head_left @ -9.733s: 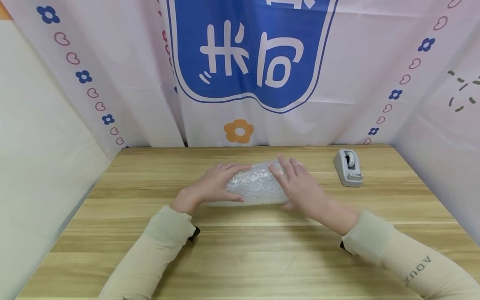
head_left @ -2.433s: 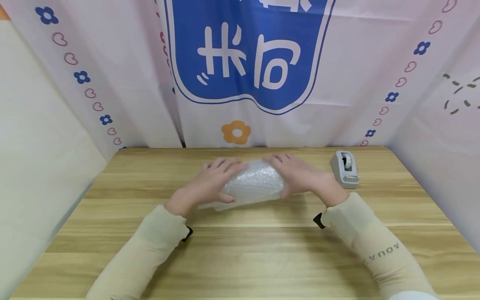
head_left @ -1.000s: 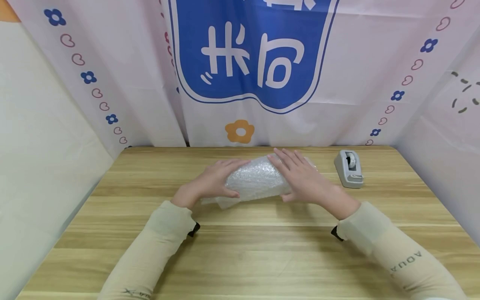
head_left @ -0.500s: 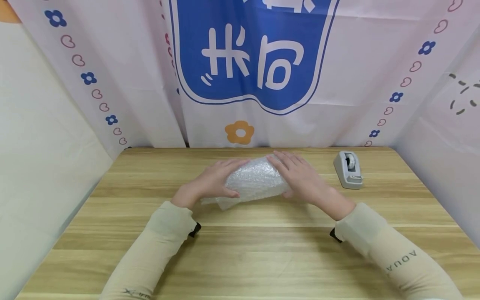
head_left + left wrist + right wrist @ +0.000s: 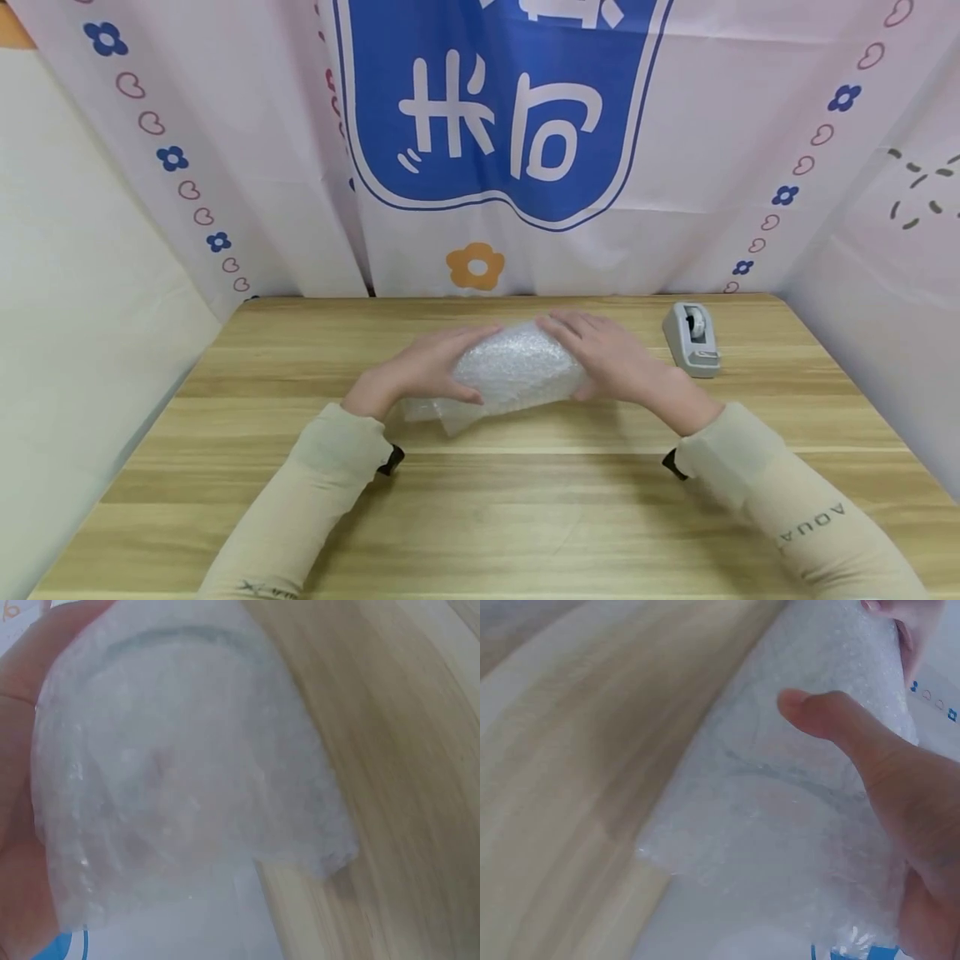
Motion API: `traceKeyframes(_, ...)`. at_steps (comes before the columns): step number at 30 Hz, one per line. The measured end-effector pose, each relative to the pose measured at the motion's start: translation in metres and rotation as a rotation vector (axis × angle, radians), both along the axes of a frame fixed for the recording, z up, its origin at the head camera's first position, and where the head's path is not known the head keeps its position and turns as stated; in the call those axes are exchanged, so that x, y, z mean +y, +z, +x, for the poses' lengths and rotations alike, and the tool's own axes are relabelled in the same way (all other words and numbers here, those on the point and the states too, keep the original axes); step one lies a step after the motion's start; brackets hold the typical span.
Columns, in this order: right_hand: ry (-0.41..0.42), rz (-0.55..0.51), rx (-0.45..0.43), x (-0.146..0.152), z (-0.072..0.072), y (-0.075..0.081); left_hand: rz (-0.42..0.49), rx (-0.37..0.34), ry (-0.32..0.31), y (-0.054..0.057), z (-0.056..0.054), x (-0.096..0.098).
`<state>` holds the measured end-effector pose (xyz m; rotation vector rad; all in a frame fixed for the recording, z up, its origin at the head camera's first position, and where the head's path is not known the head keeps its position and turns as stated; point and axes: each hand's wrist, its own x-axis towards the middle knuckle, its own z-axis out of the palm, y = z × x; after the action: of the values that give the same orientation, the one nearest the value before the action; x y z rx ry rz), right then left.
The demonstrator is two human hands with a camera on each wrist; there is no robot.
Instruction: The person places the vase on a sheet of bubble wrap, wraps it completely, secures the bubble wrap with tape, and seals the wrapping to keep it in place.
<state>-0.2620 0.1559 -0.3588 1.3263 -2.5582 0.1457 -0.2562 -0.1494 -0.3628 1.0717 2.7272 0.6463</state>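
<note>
A bundle rolled in clear bubble wrap (image 5: 517, 367) lies across the far middle of the table, its right end turned slightly away from me. Around its left part my left hand (image 5: 431, 367) is curved, thumb on the near side. My right hand (image 5: 607, 358) grips the other end, fingers over the top. In the left wrist view the wrap's open end (image 5: 187, 765) shows a faint round rim inside; what is wrapped cannot be made out. A similar curved edge shows through the wrap (image 5: 780, 817) in the right wrist view, with my right thumb (image 5: 840, 720) pressing on the side.
A grey tape dispenser (image 5: 693, 340) with a roll of tape stands at the back right of the wooden table (image 5: 525, 517). Behind the table hangs a printed white cloth (image 5: 712, 167). Pale walls close off the left and right sides.
Over the last seconds both hands have kept to the bundle, shifting slightly on it. The loose flap at its lower left now sticks out further toward me; the right fingers have drawn closer together.
</note>
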Motion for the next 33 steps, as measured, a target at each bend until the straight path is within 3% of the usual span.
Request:
traceKeyframes(6, -0.048, 0.043, -0.157, 0.000, -0.004, 0.011, 0.050, -0.089, -0.010, 0.001, 0.000, 0.001)
traceKeyframes(11, -0.062, 0.064, -0.189, 0.000, -0.006, 0.015, 0.117, -0.165, -0.011, 0.001, -0.001, -0.002)
traceKeyframes(18, -0.114, 0.126, -0.168, -0.001, -0.002, 0.015, 0.231, -0.328, -0.074, 0.001, -0.004, -0.007)
traceKeyframes(24, -0.129, 0.111, -0.080, 0.001, 0.005, 0.011, 0.270, -0.443, -0.119, 0.001, -0.009, -0.011)
traceKeyframes(28, -0.112, 0.093, -0.035, 0.001, 0.012, 0.006, 0.295, -0.450, -0.189, 0.000, -0.013, -0.017)
traceKeyframes(33, -0.090, 0.078, -0.043, 0.004, 0.020, 0.000, 0.332, -0.464, -0.245, -0.002, -0.017, -0.021)
